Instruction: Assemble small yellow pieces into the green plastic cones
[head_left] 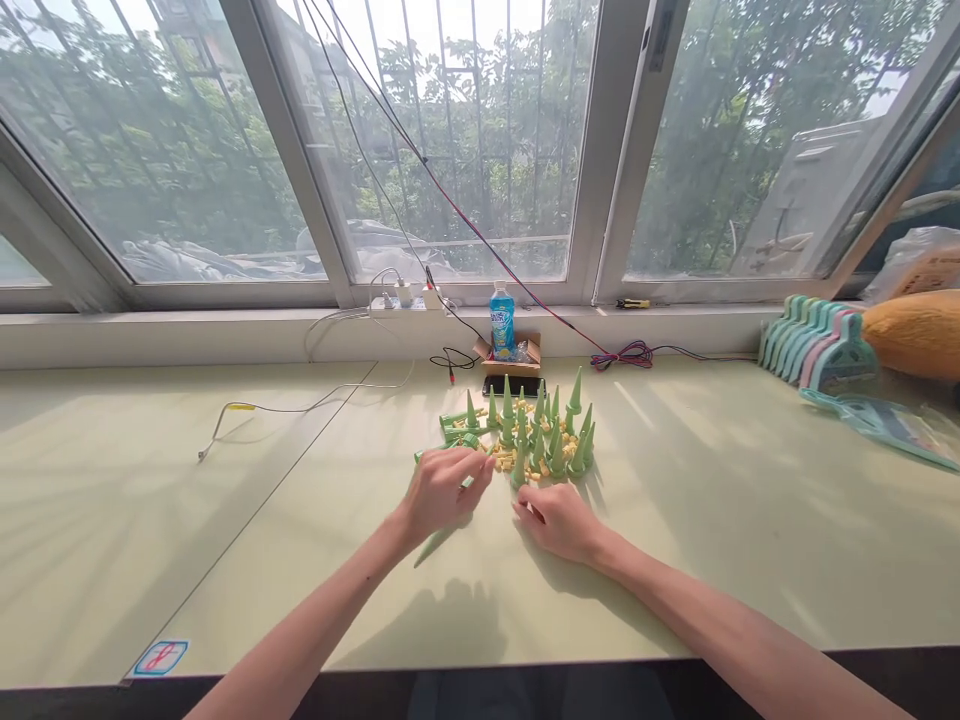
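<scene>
A cluster of green cone-shaped pieces point(551, 435) stands upright on the pale green table point(750, 520), with small yellow pieces point(501, 458) scattered among them. My left hand point(442, 492) hovers at the left side of the cluster, its fingers curled round a long green cone piece point(435, 545) that points back toward me. My right hand point(559, 520) rests on the table just in front of the cluster, fingers bent down and pinched close together; what they hold, if anything, is hidden.
A blue bottle point(502, 320) stands in a small cardboard box point(525, 358) by the window sill, with a dark phone point(514, 384) before it. Cables point(622, 355) run across the back. Pastel plastic pieces point(817, 345) and a yellow bag point(915, 330) lie far right.
</scene>
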